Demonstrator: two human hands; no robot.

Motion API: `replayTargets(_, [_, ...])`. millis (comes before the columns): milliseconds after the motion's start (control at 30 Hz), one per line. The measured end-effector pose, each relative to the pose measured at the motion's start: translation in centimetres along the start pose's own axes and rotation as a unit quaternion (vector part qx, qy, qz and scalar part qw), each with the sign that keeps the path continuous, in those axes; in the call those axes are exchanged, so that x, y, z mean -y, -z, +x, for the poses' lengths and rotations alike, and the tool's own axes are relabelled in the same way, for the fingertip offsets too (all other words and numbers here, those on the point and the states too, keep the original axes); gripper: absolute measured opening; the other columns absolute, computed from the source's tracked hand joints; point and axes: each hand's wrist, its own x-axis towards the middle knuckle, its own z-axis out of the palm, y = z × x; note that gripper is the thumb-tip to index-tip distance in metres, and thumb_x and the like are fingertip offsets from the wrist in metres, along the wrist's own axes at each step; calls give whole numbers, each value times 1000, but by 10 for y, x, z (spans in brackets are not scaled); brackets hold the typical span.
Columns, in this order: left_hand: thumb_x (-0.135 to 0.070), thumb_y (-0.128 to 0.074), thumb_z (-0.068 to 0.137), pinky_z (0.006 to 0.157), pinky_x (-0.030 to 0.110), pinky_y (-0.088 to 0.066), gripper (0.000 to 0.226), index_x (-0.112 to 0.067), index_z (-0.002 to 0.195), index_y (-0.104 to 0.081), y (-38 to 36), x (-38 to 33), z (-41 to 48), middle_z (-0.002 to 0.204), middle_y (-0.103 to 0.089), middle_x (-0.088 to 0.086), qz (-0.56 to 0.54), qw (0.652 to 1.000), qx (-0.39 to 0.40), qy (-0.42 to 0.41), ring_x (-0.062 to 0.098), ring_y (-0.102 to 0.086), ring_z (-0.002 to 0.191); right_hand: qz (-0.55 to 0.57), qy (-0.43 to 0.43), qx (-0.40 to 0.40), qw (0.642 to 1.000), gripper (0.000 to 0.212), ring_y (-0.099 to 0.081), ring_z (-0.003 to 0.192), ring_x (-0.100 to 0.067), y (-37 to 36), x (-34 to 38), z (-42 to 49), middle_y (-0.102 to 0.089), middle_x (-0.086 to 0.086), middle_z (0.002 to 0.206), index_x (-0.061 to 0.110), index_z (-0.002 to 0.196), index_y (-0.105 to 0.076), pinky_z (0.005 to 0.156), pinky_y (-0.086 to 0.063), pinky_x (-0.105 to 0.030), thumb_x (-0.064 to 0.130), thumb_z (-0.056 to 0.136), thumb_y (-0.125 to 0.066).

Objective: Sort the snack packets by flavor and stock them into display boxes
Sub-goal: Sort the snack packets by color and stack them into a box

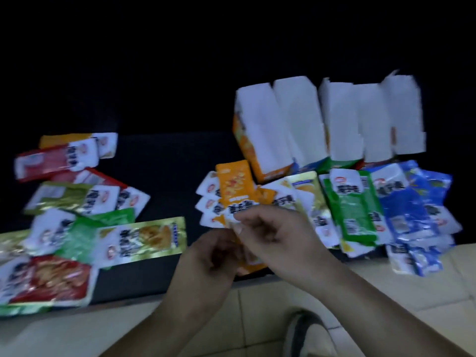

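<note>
Lower centre: left hand (211, 256) is curled round the near end of the orange packet (234, 190). Right hand (273, 235) pinches it just above, at the white label band. Blur hides finger detail.

The packet's long axis runs near-to-far, its far end tipped slightly left. The orange display box (260, 161) sits up and right of the grip, flap raised, leftmost in the row. The right hand is nearer, so the far end likely needs swinging rightward. Mixed packets (77, 228) lie at left.
</note>
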Motion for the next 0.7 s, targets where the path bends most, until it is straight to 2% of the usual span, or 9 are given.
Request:
replayTargets(67, [-9,-65,95,70,28,-53,24,-30,99,-74,31,23,-2,96,-70,-13,148,983,-50,-96,9,-67,85,14,-13,30,999,16,-68,93,-1,-26,5,8,-73,14,96,30,109,-76,79,-52,-14,27,94,-72])
replayTargets(133, [-24,-66,86,82,40,-52,21,-29,105,-74,62,47,-1,117,-66,-6,341,921,-110,-152,23,-64,104,3,-4,41,999,18,-66,99,3,-46,8,16,-71,16,102,28,113,-74,82,-48,-10,24,96,-71])
replayTargets(233, [-51,-62,82,111,70,-29,53,-34,132,-63,94,72,2,159,-43,15,503,854,-111,-64,51,-36,144,-72,35,39,996,21,-59,114,6,-70,9,26,-63,24,120,35,117,-70,93,-46,-11,29,97,-68])
replayTargets(300, [-64,-51,86,112,75,-26,66,-39,146,-48,104,81,-2,167,-30,14,513,852,-99,-29,49,-25,151,-126,57,48,989,28,-47,123,16,-86,9,32,-53,26,135,35,125,-67,102,-40,-9,29,98,-67])
replayTargets(367, [-65,-49,88,113,72,-31,72,-35,153,-43,114,87,-6,167,-29,12,490,862,-113,-61,44,-25,153,-175,68,83,979,41,-35,131,22,-101,11,38,-38,27,152,38,139,-57,107,-32,-8,31,99,-65])
replayTargets(433, [-63,-54,87,115,68,-33,78,-28,156,-42,132,89,-9,167,-29,14,462,872,-136,-86,40,-22,155,-205,75,130,967,55,-17,149,11,-114,13,44,-23,28,162,41,150,-42,120,-25,-20,35,100,-64])
replayTargets(500, [-68,-55,84,119,67,-24,86,-25,157,-40,153,97,-12,168,-25,15,466,866,-163,-77,40,-15,157,-229,97,169,954,67,3,152,10,-124,11,49,-14,28,166,42,157,-31,123,-15,-23,43,99,-65])
replayTargets(633, [-75,-53,81,118,68,-25,88,-29,156,-41,181,117,-27,169,-25,12,463,867,-183,-33,45,-20,154,-333,144,158,918,75,1,151,13,-134,-5,55,-14,31,165,41,157,-35,119,-10,-13,65,91,-62])
replayTargets(700, [-67,-57,86,118,64,-32,78,-26,151,-50,189,122,-29,166,-33,11,445,873,-191,-58,44,-28,152,-359,160,131,910,72,-12,151,9,-136,-5,58,-24,29,163,41,152,-45,117,-20,-15,67,87,-65])
